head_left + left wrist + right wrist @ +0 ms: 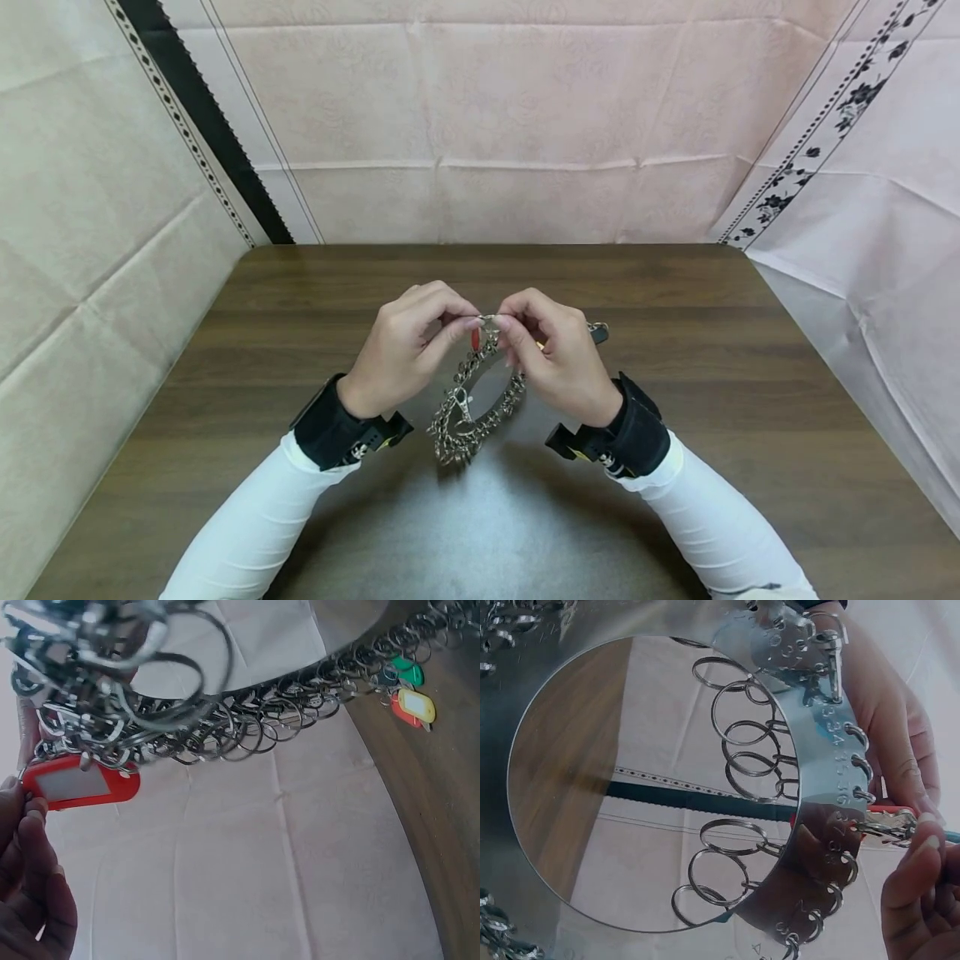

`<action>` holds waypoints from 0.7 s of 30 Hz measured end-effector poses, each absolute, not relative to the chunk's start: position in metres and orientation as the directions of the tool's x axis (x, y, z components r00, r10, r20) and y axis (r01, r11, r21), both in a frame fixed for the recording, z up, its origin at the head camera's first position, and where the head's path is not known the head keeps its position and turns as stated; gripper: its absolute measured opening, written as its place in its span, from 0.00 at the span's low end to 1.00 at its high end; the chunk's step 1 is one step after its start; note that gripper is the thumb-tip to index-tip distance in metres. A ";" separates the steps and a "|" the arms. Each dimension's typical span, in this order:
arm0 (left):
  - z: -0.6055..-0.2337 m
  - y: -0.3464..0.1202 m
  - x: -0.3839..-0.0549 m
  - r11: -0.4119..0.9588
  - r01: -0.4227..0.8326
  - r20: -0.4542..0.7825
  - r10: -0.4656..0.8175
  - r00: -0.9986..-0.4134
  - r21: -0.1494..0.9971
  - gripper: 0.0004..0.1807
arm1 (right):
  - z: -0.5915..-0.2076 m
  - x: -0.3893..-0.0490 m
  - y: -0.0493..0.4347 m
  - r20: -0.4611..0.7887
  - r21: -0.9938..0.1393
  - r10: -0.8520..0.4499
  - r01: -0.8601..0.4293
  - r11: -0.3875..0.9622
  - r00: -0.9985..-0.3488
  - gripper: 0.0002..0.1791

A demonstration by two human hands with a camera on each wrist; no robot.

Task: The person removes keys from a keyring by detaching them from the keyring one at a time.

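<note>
A round metal key hoop (510,404), hung all round with split rings, is held up between the two hands. Stamped numbers run along its flat metal band (829,757). At the hoop's top, the left hand (412,346) pinches the end of a red key tag (82,784) with a pale label. Facing it, the right hand (558,354) pinches a small metal clasp (889,826) with thumb and forefinger. The fingertips of both hands nearly meet. Exactly how tag and clasp join is hidden by the fingers.
Green (409,671) and yellow (416,705) key tags, with another red one, show at the far side of the hoop. A dark tag (598,333) sticks out behind the right hand. Below is a brown wooden table (300,292), with pale cloth walls (525,125) around.
</note>
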State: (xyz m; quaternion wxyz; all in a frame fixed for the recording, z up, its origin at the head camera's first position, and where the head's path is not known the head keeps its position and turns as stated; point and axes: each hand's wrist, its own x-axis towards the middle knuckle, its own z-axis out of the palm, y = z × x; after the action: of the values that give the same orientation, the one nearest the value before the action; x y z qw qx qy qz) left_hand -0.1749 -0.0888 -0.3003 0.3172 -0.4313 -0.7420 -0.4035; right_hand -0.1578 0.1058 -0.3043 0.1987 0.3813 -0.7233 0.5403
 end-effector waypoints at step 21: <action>-0.302 -0.087 -0.175 0.283 0.921 0.856 0.368 -0.362 0.268 0.03 | -0.302 -0.157 0.106 0.717 -0.674 -0.255 -0.738 -0.017 -0.649 0.06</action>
State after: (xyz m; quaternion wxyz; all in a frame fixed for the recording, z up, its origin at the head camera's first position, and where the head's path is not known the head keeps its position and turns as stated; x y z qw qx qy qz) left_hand -0.1751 -0.0875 -0.3021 0.3463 -0.4461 -0.7223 -0.3992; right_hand -0.1575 0.1057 -0.3018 0.1979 0.3692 -0.6727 0.6100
